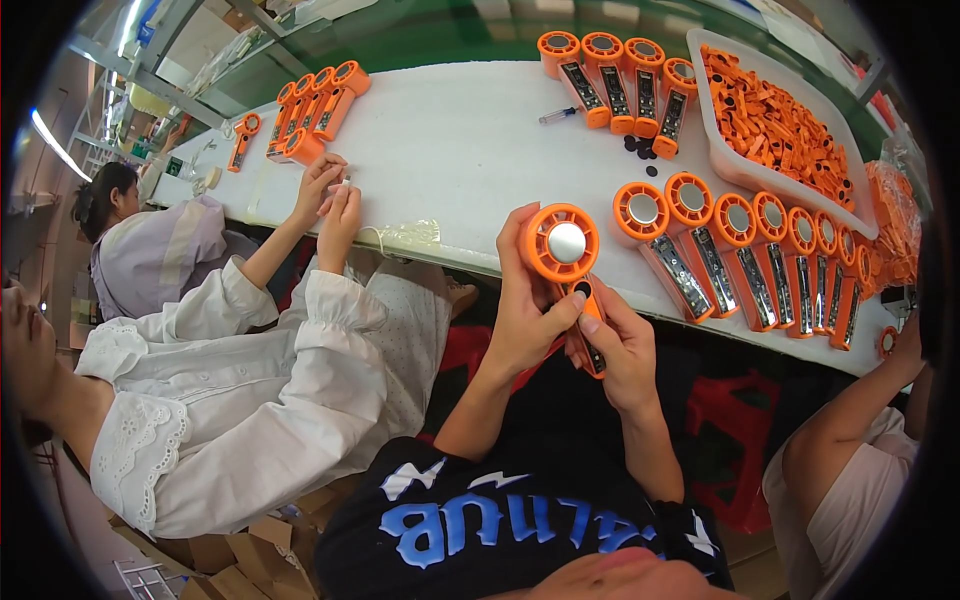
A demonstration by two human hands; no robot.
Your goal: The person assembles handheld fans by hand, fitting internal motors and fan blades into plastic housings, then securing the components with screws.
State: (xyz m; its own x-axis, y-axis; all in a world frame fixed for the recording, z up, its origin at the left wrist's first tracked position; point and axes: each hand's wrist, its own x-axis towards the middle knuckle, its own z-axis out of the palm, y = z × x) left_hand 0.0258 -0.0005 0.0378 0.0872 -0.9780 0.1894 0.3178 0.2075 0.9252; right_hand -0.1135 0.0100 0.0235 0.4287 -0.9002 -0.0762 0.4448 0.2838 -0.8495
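Above the table's front edge, my two hands hold an orange handheld fan (563, 243) with a round silver centre. My left hand (518, 310) is closed around its left side, just under the ring-shaped head, thumb on the handle. My right hand (625, 345) grips the handle from the right, its thumb close to a small orange piece with a black oval (583, 289) at the handle's top. Lower on the handle, dark inner parts (594, 358) show between the fingers. Whether the small piece is fixed or loose, I cannot tell.
Open-handled fans (760, 270) line the table (440, 140) to my right, with more fans (625, 85) behind. A clear bin (712, 125) holds small orange parts. Black discs (640, 148) and a screwdriver (556, 115) lie nearby. Co-workers sit on both sides; fans (315, 105) stand far left.
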